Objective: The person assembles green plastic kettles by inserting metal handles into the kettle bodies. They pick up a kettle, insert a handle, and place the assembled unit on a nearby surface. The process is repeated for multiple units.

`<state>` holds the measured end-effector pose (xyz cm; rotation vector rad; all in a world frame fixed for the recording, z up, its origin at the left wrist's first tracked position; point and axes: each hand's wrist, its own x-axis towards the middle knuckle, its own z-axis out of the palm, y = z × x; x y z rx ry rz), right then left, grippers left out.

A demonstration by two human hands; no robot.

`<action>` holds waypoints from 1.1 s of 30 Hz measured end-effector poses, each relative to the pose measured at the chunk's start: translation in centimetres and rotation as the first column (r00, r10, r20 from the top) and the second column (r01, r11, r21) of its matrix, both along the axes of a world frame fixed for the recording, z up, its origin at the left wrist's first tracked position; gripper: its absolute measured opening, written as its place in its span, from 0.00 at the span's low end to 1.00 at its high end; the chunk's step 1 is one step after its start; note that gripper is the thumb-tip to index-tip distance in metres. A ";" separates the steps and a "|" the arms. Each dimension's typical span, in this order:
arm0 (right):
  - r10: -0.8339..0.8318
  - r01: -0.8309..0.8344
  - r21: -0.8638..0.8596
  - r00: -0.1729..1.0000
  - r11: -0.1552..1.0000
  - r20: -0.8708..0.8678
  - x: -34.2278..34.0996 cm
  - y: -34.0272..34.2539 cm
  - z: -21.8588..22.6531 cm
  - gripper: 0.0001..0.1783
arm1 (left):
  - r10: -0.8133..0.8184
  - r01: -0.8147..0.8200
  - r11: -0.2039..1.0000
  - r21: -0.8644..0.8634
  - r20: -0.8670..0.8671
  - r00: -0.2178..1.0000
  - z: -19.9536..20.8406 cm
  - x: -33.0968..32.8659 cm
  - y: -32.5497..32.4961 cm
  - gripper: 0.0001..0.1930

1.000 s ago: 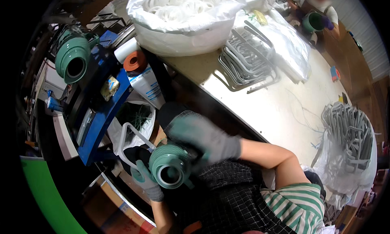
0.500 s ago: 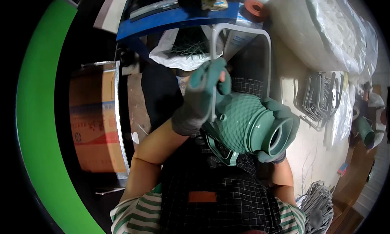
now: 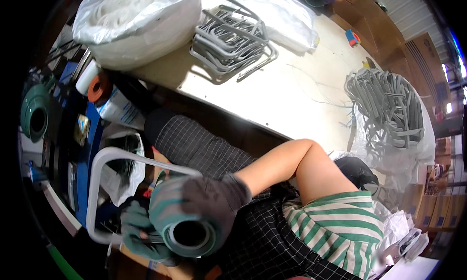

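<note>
A green plastic pot-shaped body (image 3: 160, 209) with a wide round neck is held low in front of me, its dark opening turned toward the camera. My right hand (image 3: 206, 202), in a grey and green glove, is wrapped over the body's side and top. A grey U-shaped handle (image 3: 94, 197) sticks out to the left of the body. Around one end of this handle, close to the body, are the bent fingers of my gloved left hand (image 3: 143, 234). How the handle ends meet the body is hidden by the gloves.
A white table (image 3: 306, 93) carries a pile of grey handles (image 3: 231, 39), a bag of white rings (image 3: 129, 27) and a bag of more grey handles (image 3: 389, 107). At the far left another green body (image 3: 35, 114) sits beside a blue-edged bench (image 3: 90, 168). An orange tape roll (image 3: 99, 88) lies nearby.
My view has swung right, bringing the table to the middle. The green body has turned, so its opening faces the camera more and the handle points left. Both hands stay on the piece.
</note>
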<state>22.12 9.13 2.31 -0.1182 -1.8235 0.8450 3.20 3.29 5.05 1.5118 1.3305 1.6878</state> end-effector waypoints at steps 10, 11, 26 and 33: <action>0.246 -0.341 -0.754 0.939 0.562 -0.240 -5.0 1.5 -6.4 0.42 | 0.260 -0.247 0.953 -0.174 0.055 0.964 -0.5 -4.1 -7.0 0.17; 0.303 -0.587 -0.787 0.797 0.188 -0.522 -3.7 2.0 -4.9 0.40 | 0.265 -0.253 0.953 -0.169 0.054 0.963 -0.4 -4.1 -7.9 0.17; 0.058 -0.033 -0.520 0.998 0.853 0.031 -4.3 -2.3 -0.9 0.32 | 0.230 -0.217 0.966 -0.138 0.083 0.970 0.0 -5.5 -12.4 0.30; -0.339 0.433 -0.805 0.889 0.404 0.308 -2.8 4.8 -3.4 0.29 | 0.073 -0.076 0.996 0.052 0.065 0.995 1.1 -12.1 -12.0 0.37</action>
